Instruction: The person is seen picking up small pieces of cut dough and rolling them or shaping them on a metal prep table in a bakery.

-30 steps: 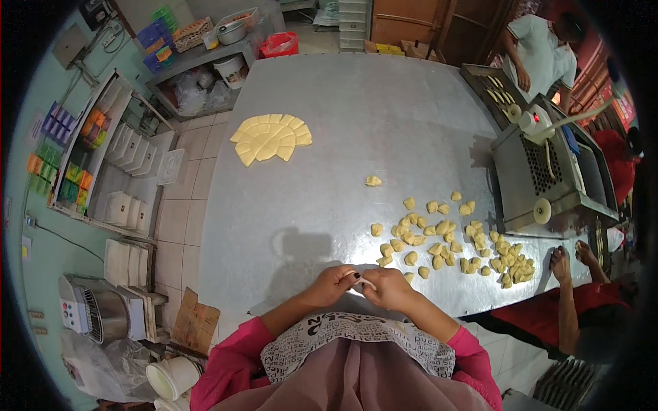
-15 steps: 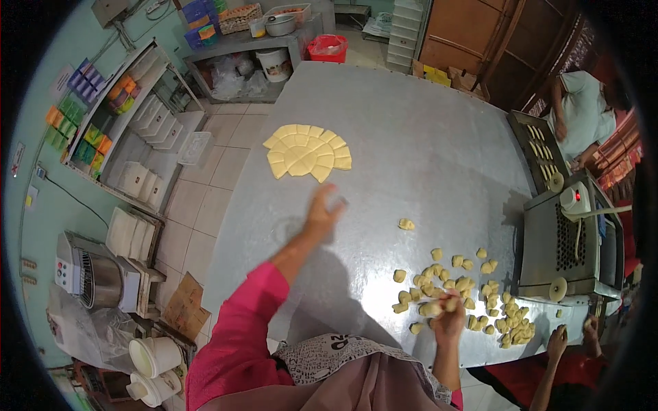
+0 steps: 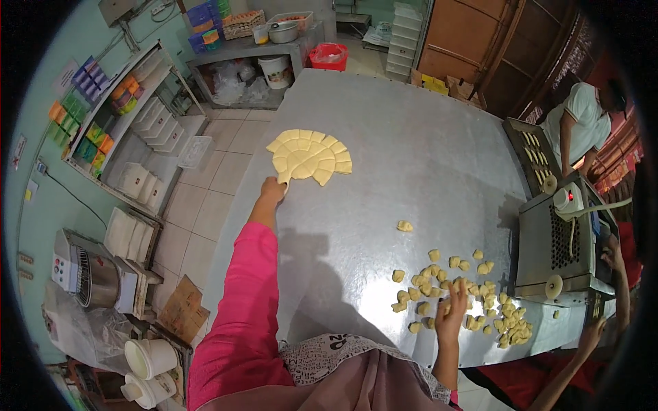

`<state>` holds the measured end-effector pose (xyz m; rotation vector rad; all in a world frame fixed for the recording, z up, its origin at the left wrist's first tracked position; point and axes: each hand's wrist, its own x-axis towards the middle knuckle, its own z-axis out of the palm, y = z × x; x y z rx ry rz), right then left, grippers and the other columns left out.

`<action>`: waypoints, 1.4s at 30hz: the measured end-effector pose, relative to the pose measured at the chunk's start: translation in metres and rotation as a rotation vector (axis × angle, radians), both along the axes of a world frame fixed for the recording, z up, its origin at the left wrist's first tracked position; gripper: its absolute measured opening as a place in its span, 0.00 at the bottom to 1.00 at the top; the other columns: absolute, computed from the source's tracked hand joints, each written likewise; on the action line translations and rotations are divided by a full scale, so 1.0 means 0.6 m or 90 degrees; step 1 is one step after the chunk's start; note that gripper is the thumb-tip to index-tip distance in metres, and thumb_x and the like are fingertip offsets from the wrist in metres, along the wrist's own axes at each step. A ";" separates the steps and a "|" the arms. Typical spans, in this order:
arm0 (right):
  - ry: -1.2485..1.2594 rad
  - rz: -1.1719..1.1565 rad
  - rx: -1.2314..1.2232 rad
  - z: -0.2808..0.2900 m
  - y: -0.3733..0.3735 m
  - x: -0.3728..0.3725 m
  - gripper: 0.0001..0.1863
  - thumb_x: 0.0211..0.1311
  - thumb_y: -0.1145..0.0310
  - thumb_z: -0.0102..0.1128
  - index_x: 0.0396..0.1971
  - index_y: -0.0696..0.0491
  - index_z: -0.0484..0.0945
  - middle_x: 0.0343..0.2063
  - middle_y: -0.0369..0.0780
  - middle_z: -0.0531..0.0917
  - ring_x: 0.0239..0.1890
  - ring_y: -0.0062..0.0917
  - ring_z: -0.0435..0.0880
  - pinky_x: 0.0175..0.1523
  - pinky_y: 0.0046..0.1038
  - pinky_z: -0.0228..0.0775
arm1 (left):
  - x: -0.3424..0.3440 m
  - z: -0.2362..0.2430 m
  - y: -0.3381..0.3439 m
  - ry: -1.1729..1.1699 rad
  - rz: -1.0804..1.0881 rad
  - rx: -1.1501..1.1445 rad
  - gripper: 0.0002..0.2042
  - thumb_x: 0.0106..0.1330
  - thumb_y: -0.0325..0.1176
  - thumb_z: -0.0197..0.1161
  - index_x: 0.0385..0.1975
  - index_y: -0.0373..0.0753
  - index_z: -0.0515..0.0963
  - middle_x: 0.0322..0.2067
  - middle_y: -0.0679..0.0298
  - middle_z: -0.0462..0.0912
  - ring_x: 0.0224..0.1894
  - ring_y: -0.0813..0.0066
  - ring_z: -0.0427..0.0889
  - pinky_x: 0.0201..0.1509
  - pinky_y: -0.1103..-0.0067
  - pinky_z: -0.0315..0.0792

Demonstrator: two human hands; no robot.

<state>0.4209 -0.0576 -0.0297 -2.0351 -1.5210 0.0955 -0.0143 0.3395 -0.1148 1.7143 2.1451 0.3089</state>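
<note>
A flat, round-edged sheet of yellow dough [image 3: 310,154], scored into wedges and blocks, lies on the far left part of the metal table. My left hand [image 3: 273,188] is closed on a piece of dough at the sheet's near left edge, and the dough stretches toward my fingers. Over a scatter of small dough lumps [image 3: 428,279] at the near right, my right hand [image 3: 450,312] is held with its fingers apart. A lump beneath that hand is partly hidden. One lone dough lump [image 3: 405,226] sits farther from me.
A metal machine with rollers [image 3: 558,243] stands at the table's right edge, beside a tray of shaped dough strips [image 3: 533,154]. A co-worker in a white shirt [image 3: 582,120] stands behind it. Another person's hands [image 3: 595,332] are at the near right. Shelves [image 3: 140,103] line the left wall.
My left hand has moved left and farther out, taking hold of dough at the sheet's edge. My right hand has let go of the dough it held. The co-worker's hands have shifted by the machine.
</note>
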 end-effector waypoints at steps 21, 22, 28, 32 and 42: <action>-0.043 0.597 -0.185 0.064 0.034 -0.197 0.15 0.55 0.71 0.53 0.42 0.62 0.70 0.43 0.50 0.76 0.43 0.42 0.78 0.41 0.37 0.75 | 0.216 0.167 -0.547 -0.572 -0.523 -0.254 0.09 0.71 0.32 0.49 0.37 0.35 0.76 0.27 0.72 0.75 0.27 0.85 0.67 0.32 0.84 0.65; -0.046 0.582 -0.132 0.066 0.023 -0.197 0.10 0.53 0.73 0.52 0.35 0.60 0.70 0.34 0.49 0.78 0.35 0.41 0.80 0.33 0.37 0.75 | 0.217 0.163 -0.552 -0.557 -0.511 -0.313 0.09 0.71 0.32 0.49 0.36 0.34 0.75 0.26 0.70 0.76 0.28 0.84 0.70 0.34 0.83 0.67; 0.069 0.579 -0.255 0.082 0.009 -0.153 0.07 0.52 0.75 0.51 0.32 0.60 0.73 0.26 0.47 0.79 0.30 0.38 0.81 0.33 0.36 0.73 | 0.225 0.156 -0.565 -0.559 -0.497 -0.239 0.09 0.70 0.31 0.50 0.39 0.35 0.76 0.29 0.68 0.77 0.33 0.82 0.74 0.42 0.82 0.70; 0.841 0.249 -0.103 -0.008 -0.015 -0.121 0.11 0.63 0.68 0.43 0.38 0.56 0.73 0.39 0.42 0.79 0.37 0.34 0.79 0.39 0.36 0.72 | 0.248 0.141 -0.526 -0.696 -0.523 0.006 0.14 0.67 0.32 0.53 0.52 0.40 0.72 0.53 0.57 0.72 0.55 0.67 0.71 0.59 0.72 0.65; 0.713 -0.081 0.141 -0.048 -0.024 0.068 0.19 0.67 0.61 0.38 0.49 0.56 0.70 0.44 0.43 0.77 0.43 0.31 0.78 0.46 0.35 0.71 | 0.251 0.104 -0.185 -0.198 -0.218 0.026 0.19 0.64 0.49 0.54 0.36 0.37 0.77 0.33 0.54 0.82 0.38 0.56 0.81 0.40 0.65 0.72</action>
